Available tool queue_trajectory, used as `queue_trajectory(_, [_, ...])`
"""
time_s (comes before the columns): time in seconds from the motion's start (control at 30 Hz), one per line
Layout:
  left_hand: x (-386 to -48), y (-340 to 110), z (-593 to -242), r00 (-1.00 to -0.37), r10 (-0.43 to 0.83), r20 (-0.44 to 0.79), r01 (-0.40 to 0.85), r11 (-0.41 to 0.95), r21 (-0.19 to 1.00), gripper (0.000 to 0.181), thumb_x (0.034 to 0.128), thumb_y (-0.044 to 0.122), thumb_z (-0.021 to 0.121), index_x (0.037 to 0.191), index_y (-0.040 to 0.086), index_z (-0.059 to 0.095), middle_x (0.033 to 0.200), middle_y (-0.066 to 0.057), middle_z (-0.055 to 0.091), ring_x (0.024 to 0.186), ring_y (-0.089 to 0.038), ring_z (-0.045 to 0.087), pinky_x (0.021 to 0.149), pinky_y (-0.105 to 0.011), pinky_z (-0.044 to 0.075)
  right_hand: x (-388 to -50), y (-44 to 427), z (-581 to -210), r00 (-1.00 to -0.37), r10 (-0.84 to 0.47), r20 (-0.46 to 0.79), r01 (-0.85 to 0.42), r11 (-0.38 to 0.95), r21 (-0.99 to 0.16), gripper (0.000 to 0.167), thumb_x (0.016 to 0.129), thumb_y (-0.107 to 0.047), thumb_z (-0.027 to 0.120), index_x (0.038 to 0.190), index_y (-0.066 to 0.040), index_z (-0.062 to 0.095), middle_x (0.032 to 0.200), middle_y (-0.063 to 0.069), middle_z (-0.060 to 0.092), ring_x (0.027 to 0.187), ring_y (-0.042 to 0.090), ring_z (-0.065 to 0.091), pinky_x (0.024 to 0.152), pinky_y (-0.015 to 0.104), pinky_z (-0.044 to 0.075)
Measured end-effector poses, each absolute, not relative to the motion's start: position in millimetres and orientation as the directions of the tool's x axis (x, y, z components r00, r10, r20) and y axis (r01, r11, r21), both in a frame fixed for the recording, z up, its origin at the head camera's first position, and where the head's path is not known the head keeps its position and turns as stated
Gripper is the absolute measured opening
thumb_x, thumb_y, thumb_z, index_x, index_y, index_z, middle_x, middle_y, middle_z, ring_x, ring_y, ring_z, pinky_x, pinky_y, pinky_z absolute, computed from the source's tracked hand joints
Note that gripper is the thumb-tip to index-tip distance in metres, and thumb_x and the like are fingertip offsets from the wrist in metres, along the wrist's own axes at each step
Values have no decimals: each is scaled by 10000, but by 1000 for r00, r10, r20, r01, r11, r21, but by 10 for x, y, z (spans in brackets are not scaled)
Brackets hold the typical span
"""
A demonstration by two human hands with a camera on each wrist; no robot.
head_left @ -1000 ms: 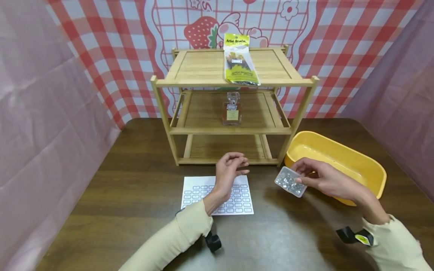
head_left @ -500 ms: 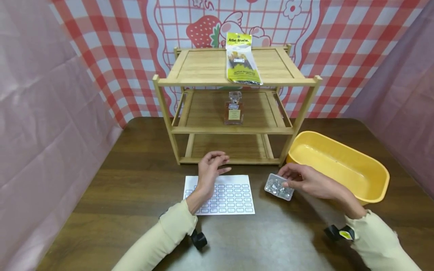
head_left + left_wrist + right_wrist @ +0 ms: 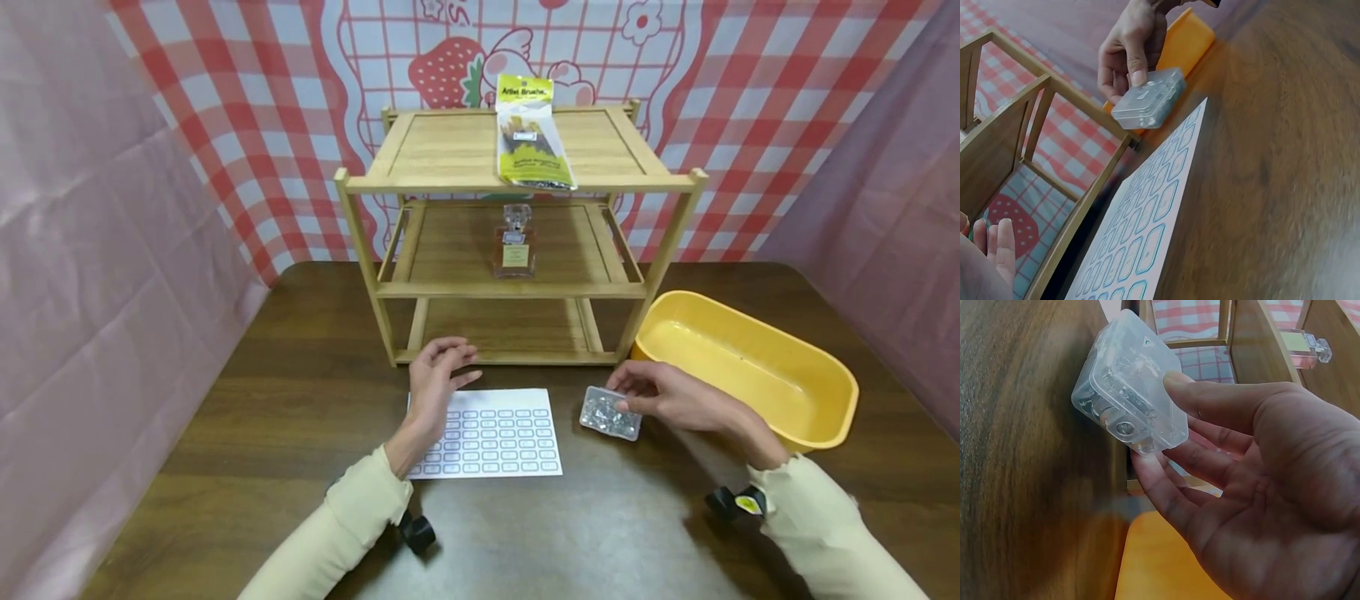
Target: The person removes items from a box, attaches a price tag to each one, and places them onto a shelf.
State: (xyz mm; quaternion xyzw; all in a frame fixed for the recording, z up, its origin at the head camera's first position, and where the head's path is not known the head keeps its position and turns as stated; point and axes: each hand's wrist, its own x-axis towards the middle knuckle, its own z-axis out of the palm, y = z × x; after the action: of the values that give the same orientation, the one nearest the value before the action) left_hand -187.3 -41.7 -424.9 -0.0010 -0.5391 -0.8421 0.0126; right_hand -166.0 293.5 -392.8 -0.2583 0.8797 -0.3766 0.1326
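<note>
My right hand (image 3: 678, 400) pinches a clear plastic box (image 3: 611, 414) of small shiny pieces, thumb on the lid and fingers underneath. In the right wrist view the box (image 3: 1132, 387) is tilted, with its clasp facing the camera. It is held above the table, right of a white sheet of blue-framed labels (image 3: 498, 442). My left hand (image 3: 435, 387) hovers over the sheet's left part with loosely bent fingers, and nothing shows between them. Part of the sheet is hidden behind that hand. In the left wrist view, some fingertips (image 3: 1000, 244) show at the lower left.
A three-tier wooden shelf (image 3: 510, 290) stands behind the sheet. A pack of artist brushes (image 3: 534, 137) lies on its top tier, and a perfume bottle (image 3: 514, 250) stands on the middle one. A yellow basin (image 3: 750, 333) sits right of the shelf, close behind my right hand.
My left hand has moved left across the label sheet. My right hand has brought the clear box left and slightly nearer to the sheet, keeping its grip.
</note>
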Motion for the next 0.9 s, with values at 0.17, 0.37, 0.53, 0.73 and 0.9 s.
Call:
queue_trajectory(0.17, [-1885, -499, -4239, -1000, -27, 6, 16, -401, 916, 179, 1018, -5, 546, 1171, -86, 589, 1131, -245, 663, 1088, -383, 646, 811, -330, 611, -1696, 2921, -3948, -826, -561, -53, -352, 588, -728, 167, 1000, -92, 685, 1142, -6, 662, 993, 12, 678, 930, 188, 628, 790, 292, 551])
queue_trajectory(0.37, [-1902, -615, -4239, -1000, 6, -3, -5, -365, 931, 199, 1037, 35, 563, 1181, -99, 585, 1076, -191, 691, 1023, -321, 659, 782, -317, 610, -1741, 2918, -3975, -822, -567, -52, -356, 583, -730, 146, 1005, -74, 668, 1137, -11, 665, 980, 17, 669, 909, 182, 616, 777, 284, 546])
queue_trajectory(0.53, [-1910, -683, -4252, -1000, 26, 3, -5, -299, 954, 216, 1028, 57, 598, 1176, -100, 597, 1107, -254, 683, 977, -297, 666, 746, -297, 603, -1769, 2921, -4016, -818, -574, -40, -359, 564, -744, 136, 1011, -35, 636, 1136, 12, 661, 986, 33, 668, 893, 172, 606, 760, 274, 534])
queue_trajectory(0.73, [-1912, -718, -4268, -999, 30, 16, 8, -240, 971, 192, 1015, 42, 604, 1154, -90, 611, 1128, -294, 669, 969, -297, 659, 726, -279, 594, -1792, 2901, -4069, -815, -579, -17, -372, 545, -752, 150, 1015, -27, 627, 1149, 32, 665, 983, 39, 671, 892, 170, 601, 765, 277, 523])
queue_trajectory(0.9, [-1913, -729, -4293, -998, 45, 33, 22, -213, 977, 222, 1022, 47, 593, 1174, -115, 598, 1139, -288, 659, 986, -318, 658, 732, -283, 595, -1781, 2877, -4091, -827, -563, -2, -377, 557, -741, 148, 1018, -44, 633, 1143, 19, 682, 980, 27, 678, 880, 155, 604, 763, 276, 527])
